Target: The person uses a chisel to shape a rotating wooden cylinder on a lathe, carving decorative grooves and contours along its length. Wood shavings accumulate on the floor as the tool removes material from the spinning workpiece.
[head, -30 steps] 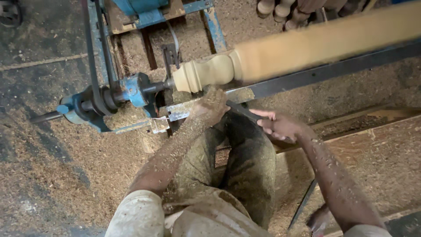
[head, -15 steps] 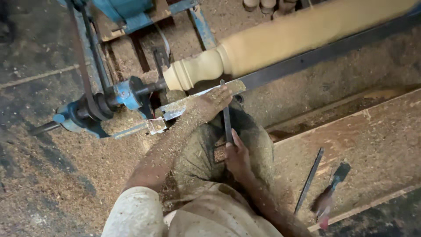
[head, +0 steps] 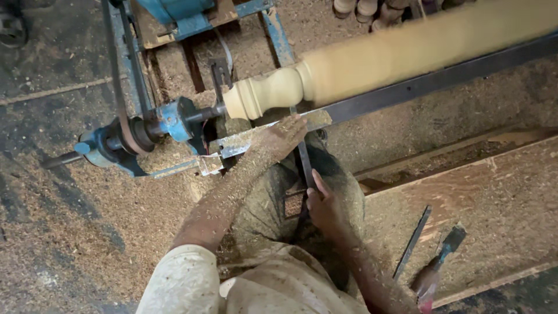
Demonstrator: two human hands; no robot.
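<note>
Head view, and the change from a moment back is plain: the right hand (head: 326,208), which a second ago lay away from the work toward the sawdust-strewn wooden plank (head: 494,192), has come in and is now clenched around the lower end of the long dark metal turning chisel (head: 304,163). Half a second ago it was already on that tool; since then the grasp looks much the same, only the view sits a little differently. Left hand (head: 283,138), dusted in shavings, presses down over the chisel's upper shaft where it crosses the flat grey steel tool rest (head: 244,144), fingers curled over the blade and pinning it there. The chisel runs straight between the two hands, its tip just beyond the left hand's knuckles, up against the pale turned wooden spindle (head: 325,78), which is blurred. Left of that grasp sits the blue metal lathe headstock (head: 168,119) with its dark drive belt (head: 119,87). Well off to the right of the right hand, two spare dark chisels (head: 433,250) lie on the plank.
</note>
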